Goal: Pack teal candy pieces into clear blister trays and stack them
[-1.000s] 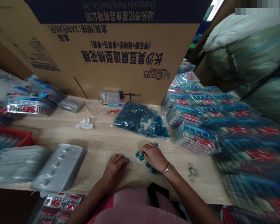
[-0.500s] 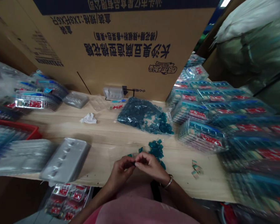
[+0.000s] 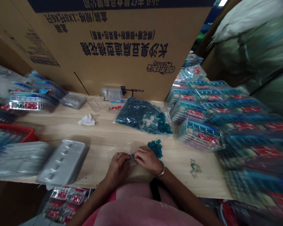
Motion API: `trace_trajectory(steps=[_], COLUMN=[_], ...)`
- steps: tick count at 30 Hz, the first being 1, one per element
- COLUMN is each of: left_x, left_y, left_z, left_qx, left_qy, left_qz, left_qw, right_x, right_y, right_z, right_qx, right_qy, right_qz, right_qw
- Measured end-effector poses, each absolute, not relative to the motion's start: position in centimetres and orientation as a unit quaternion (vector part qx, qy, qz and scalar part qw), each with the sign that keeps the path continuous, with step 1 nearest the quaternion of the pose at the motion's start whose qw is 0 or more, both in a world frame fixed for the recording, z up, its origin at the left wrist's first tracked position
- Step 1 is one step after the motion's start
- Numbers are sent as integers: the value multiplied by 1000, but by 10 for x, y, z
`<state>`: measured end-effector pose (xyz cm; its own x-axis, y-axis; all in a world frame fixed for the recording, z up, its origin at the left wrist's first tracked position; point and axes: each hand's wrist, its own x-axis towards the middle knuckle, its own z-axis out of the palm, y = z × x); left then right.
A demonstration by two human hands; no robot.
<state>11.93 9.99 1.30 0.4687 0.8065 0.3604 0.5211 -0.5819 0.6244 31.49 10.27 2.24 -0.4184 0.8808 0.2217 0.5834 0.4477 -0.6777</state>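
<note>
My left hand (image 3: 118, 166) is low over the wooden table, its fingers curled and the tips pressed together at a small teal piece. Facing it, my right hand (image 3: 148, 159) has its fingers bent down and closed at another small teal piece (image 3: 132, 156). Under and behind both hands lies a clear plastic tray (image 3: 125, 147), hard to make out against the wood. Just beyond my right hand is a loose pile of teal pieces (image 3: 156, 147). Behind the pile, a clear bag (image 3: 141, 116) full of the same pieces lies on its side.
Stacks of filled clear packs (image 3: 199, 135) line the right side. Empty moulded trays (image 3: 63, 163) are stacked on the left beside a red crate (image 3: 33, 135). A large cardboard box (image 3: 122, 72) stands at the back. Crumpled tissue (image 3: 87, 120) and several small slips (image 3: 195, 168) lie about.
My hands were together near the table's front edge, fingertips meeting on a small dark piece. Now they are slightly farther forward and apart, lowered to the tray with teal pieces at the fingertips.
</note>
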Motion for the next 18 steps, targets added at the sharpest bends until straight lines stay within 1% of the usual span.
trace_trajectory(steps=[1, 3, 8, 11, 12, 14, 16, 18], left_x=[118, 116, 118, 122, 124, 127, 129, 131], left_y=[103, 106, 107, 111, 113, 117, 120, 124], left_z=[9, 3, 6, 9, 8, 6, 2, -1], left_qx=[836, 849, 848, 841, 842, 848, 856, 861], left_qy=[394, 377, 383, 401, 407, 413, 412, 405], left_qz=[321, 316, 299, 285, 279, 265, 256, 252], left_qw=[207, 195, 211, 224, 220, 202, 181, 176], right_x=[315, 314, 307, 305, 307, 316, 328, 338], right_y=[106, 110, 115, 117, 116, 113, 110, 108], right_z=[20, 15, 20, 32, 36, 41, 43, 43], right_qx=[-448, -448, -495, -490, -483, -491, -540, -585], right_qy=[-824, -839, -821, -834, -838, -823, -779, -746], right_qz=[224, 190, 201, 187, 187, 195, 195, 184], right_qw=[266, 244, 202, 169, 172, 207, 252, 259])
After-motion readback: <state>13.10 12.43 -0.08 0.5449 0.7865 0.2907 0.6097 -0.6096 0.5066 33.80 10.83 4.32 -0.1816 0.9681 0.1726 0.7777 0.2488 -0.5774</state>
